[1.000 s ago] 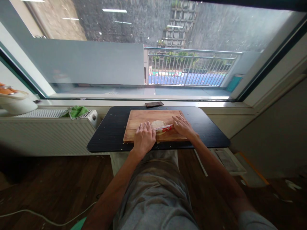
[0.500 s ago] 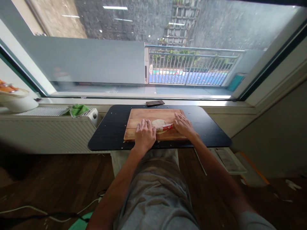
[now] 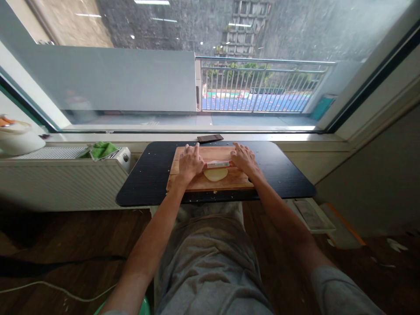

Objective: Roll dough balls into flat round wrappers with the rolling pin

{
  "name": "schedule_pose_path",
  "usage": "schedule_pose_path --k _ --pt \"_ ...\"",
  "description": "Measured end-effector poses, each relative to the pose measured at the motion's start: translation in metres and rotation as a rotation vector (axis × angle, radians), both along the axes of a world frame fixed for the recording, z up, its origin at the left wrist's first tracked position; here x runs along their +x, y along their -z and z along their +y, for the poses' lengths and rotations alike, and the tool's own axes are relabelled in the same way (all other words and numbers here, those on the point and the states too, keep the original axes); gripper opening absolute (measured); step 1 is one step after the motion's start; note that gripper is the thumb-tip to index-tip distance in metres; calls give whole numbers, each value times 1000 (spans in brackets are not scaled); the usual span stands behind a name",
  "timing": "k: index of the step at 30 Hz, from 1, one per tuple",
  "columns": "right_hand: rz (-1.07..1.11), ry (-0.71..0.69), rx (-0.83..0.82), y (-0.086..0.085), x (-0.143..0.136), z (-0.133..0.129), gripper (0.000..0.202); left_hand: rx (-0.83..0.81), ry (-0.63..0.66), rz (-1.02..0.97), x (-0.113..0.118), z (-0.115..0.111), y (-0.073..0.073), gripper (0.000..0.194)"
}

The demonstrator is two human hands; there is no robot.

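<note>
A round, flat piece of pale dough (image 3: 215,175) lies on a wooden board (image 3: 177,177) on a black table. Across its far edge lies a red and white printed roller (image 3: 218,164), running left to right. My left hand (image 3: 191,162) rests on the roller's left end, fingers stretched forward. On its right end lies my right hand (image 3: 243,157), palm down with the fingers spread. Both palms press on the roller without wrapping round it.
The black table (image 3: 144,175) stands against the windowsill. A dark flat object (image 3: 210,138) lies by its far edge. To the left, a green cloth (image 3: 102,150) sits on a radiator (image 3: 75,179) beside a white container (image 3: 19,138). Crumbs dot the table.
Both hands and the roller have moved forward, away from my body, from over the dough to its far edge. The camera view has shifted slightly.
</note>
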State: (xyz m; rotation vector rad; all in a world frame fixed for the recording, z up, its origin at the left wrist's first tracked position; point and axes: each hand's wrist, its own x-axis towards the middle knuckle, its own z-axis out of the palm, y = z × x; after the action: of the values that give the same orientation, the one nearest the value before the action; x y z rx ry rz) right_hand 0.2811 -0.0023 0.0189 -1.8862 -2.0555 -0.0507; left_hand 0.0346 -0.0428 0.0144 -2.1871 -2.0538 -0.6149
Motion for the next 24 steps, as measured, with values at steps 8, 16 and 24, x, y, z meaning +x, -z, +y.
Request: schedule_pose_path --k 8,16,24 --pt "17 25 -55 -19 -13 18 53 -132 -28 -55 -13 34 -10 63" --pt "-140 -62 -214 -26 -10 -3 58 -201 75 53 -21 39 4 68" --pt "-228 -214 -135 -12 -1 -31 62 -80 263 120 -23 7 10 55"
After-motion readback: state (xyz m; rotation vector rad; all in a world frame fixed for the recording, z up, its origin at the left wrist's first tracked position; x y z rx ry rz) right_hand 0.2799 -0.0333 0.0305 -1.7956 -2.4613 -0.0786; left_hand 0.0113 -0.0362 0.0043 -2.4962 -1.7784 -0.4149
